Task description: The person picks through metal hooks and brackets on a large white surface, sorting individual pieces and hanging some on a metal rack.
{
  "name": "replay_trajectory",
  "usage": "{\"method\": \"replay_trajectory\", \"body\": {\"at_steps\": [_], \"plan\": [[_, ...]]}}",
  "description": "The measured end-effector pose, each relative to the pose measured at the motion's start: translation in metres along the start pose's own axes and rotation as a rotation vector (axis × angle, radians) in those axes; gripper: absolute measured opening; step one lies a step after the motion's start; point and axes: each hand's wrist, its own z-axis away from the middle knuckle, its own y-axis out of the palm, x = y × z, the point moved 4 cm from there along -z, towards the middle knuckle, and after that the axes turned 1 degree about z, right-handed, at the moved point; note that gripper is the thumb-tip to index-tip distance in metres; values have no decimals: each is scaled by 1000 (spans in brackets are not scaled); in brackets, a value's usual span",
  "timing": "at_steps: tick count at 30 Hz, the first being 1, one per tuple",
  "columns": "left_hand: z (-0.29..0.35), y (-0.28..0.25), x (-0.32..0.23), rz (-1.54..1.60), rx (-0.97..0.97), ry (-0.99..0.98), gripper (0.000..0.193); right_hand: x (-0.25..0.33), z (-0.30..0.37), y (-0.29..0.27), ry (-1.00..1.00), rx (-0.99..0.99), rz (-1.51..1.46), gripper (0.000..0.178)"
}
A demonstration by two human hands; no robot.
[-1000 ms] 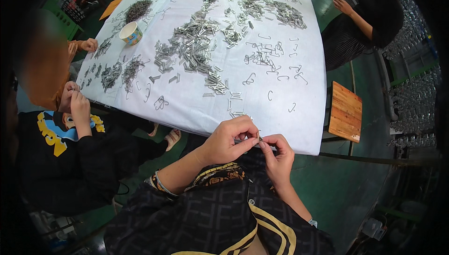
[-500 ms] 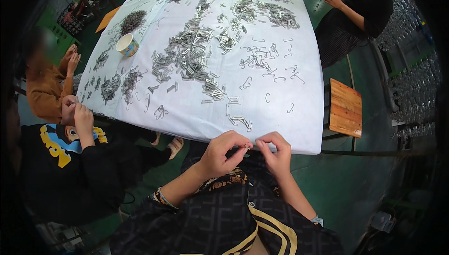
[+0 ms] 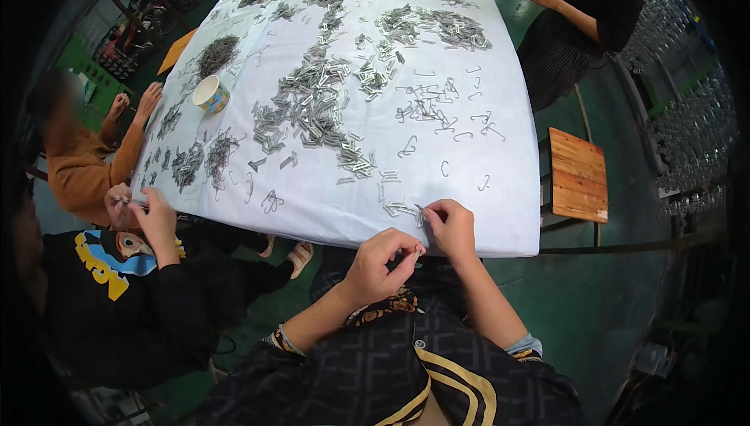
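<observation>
One small metal piece (image 3: pixel 418 253) sits between the thumb and fingers of the left hand (image 3: pixel 380 265), which is pinched together over the near edge of the worktop (image 3: pixel 500 227); the fingers hide most of its shape. The right hand (image 3: pixel 451 227) reaches in over the same edge, a little farther onto the white cover, with thumb and forefinger at a slim silver strip (image 3: pixel 420 216); I cannot tell whether they grip it or only touch it. Just left of that strip, a few loose strips (image 3: pixel 397 209) lie near the near edge.

A large heap of silver strips (image 3: pixel 316 94) spreads over the middle of the worktop. Toward the right edge lie scattered bent wire hooks (image 3: pixel 428 104), with a single hook (image 3: pixel 444 168) nearer the near right corner. Toward the left edge, a paper cup (image 3: pixel 211 95) stands upright just beside a dark heap of wire pieces (image 3: pixel 218 55).

At the near left corner, a co-worker in a black top (image 3: pixel 148 309) works with both hands raised; beyond, another in brown sleeves (image 3: pixel 98 176) sits along the left edge. A person in dark clothes (image 3: pixel 598 8) stands at the right edge, near a wooden stool (image 3: pixel 578 176).
</observation>
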Motion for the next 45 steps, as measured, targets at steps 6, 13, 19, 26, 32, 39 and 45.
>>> {"method": "replay_trajectory", "body": {"at_steps": [6,13,19,26,32,39,45], "plan": [[-3,15,9,24,12,-96,7,18,26,-34,294,181,-711,14],[-7,22,7,27,47,-154,7,41,44,-52,195,146,-692,13],[-4,23,11,-8,78,-151,8,45,48,-50,140,115,-638,10],[-8,16,8,1,250,-195,11,50,52,-49,65,110,-558,6],[-57,5,40,130,405,-290,14,53,55,-60,35,92,-519,6],[-116,94,89,-530,162,202,11,53,63,-59,19,55,-511,7],[-130,148,75,-936,327,306,6,55,71,-66,24,-17,-517,6]]}}
